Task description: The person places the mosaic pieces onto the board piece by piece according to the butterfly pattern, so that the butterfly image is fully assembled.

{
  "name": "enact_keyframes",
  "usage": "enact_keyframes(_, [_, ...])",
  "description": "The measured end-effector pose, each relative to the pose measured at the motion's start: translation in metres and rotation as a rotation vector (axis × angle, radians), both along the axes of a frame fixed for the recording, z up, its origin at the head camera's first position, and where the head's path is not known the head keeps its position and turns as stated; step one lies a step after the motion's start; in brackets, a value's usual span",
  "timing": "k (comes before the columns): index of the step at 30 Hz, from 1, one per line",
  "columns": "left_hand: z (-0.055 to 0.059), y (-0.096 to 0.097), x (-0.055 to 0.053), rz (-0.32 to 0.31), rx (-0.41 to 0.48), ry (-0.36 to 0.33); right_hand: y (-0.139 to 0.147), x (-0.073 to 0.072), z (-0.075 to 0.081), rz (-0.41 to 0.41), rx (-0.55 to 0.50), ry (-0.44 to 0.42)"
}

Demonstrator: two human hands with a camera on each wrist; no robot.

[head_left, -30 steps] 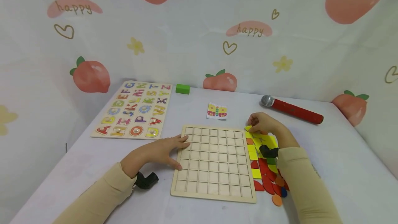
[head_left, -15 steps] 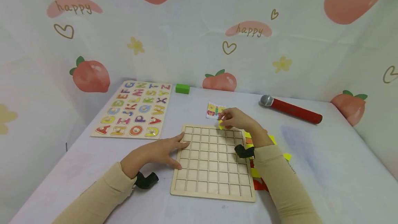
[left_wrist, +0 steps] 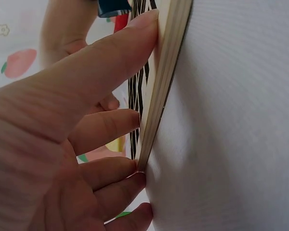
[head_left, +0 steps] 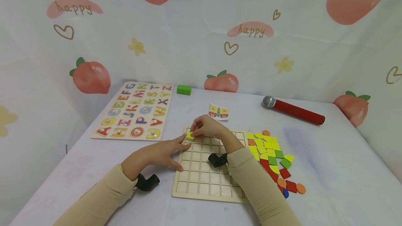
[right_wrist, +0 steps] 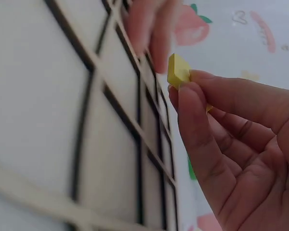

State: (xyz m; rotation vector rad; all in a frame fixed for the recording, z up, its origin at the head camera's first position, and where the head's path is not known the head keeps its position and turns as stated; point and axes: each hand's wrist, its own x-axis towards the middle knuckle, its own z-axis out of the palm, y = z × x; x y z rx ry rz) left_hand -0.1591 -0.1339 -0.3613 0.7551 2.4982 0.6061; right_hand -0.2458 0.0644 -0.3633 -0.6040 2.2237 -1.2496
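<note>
A wooden grid board (head_left: 205, 176) lies on the white table, its visible squares bare. My right hand (head_left: 205, 127) pinches a small yellow tile (right_wrist: 178, 70) between thumb and fingers. In the head view the yellow tile is over the board's far left corner square; in the right wrist view it appears tilted and just off the surface. My left hand (head_left: 161, 151) rests along the board's left edge, fingers spread and nearly straight. The left wrist view shows its thumb (left_wrist: 135, 36) on the board's rim.
Loose yellow, green, red and orange tiles (head_left: 270, 145) lie along the board's right side. A butterfly pattern card (head_left: 218, 111) sits behind the board. Further out are an alphabet puzzle (head_left: 133, 111), a green block (head_left: 184, 90) and a red microphone (head_left: 296, 111).
My right hand has picked up a yellow tile from the pile and carried it left across the board's far side to the far left corner. The left hand has stayed put.
</note>
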Motion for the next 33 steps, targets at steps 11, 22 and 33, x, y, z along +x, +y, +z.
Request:
enact_keyframes(11, [0.002, 0.0, 0.002, 0.007, 0.006, -0.008, -0.008, 0.004, -0.007, 0.038, 0.109, 0.124])
enact_keyframes(22, [-0.002, -0.001, -0.001, 0.014, -0.006, -0.001, 0.013, 0.016, 0.01, -0.003, 0.206, 0.207])
enact_keyframes(33, [-0.001, 0.001, 0.0, 0.016, 0.01, -0.022, 0.104, 0.025, 0.023, -0.206, 0.157, 0.197])
